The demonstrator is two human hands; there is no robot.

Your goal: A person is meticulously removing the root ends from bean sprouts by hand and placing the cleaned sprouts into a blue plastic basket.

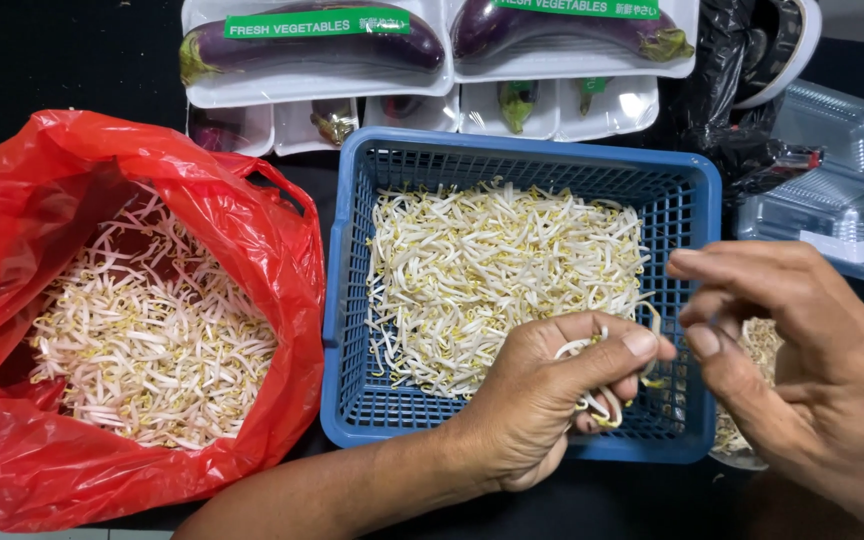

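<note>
Left hand point(552, 390) pinching small bunch of bean sprouts point(597, 375) over blue basket point(352, 330), near-right corner; sprouts curl twd right hand point(792, 360), just beside, fingers bent & apart, nothing visibly held, thumb nearest

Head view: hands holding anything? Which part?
Left hand pinches a small bunch of pale bean sprouts around their stems, thumb on top. Right hand: cannot tell.
</note>
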